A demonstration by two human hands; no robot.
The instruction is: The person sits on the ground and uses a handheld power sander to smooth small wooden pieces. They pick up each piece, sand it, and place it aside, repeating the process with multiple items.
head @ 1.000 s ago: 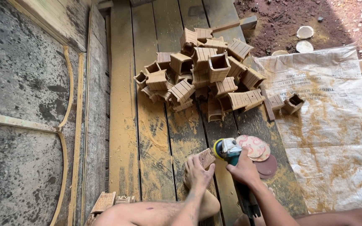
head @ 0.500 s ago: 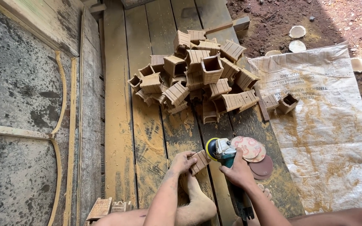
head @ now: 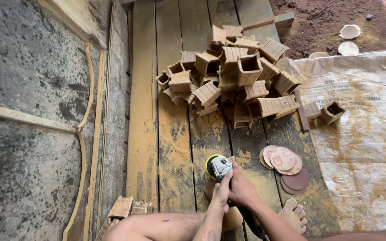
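Grinder (head: 218, 166) on plank floor (head: 175, 147), gripped by right hand (head: 243, 192) around body. Left hand (head: 222, 189) pressed beside head; whether closed on small wood piece, cannot tell. Risk: fingers very near disc, slip could cut. Bare foot (head: 294, 214) close, dust everywhere. Pile of wood blocks (head: 233, 82) well apart.

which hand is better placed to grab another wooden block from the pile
Left, probably. The right hand grips the grinder, while the left hand only rests against it, on the side nearer the pile of blocks.
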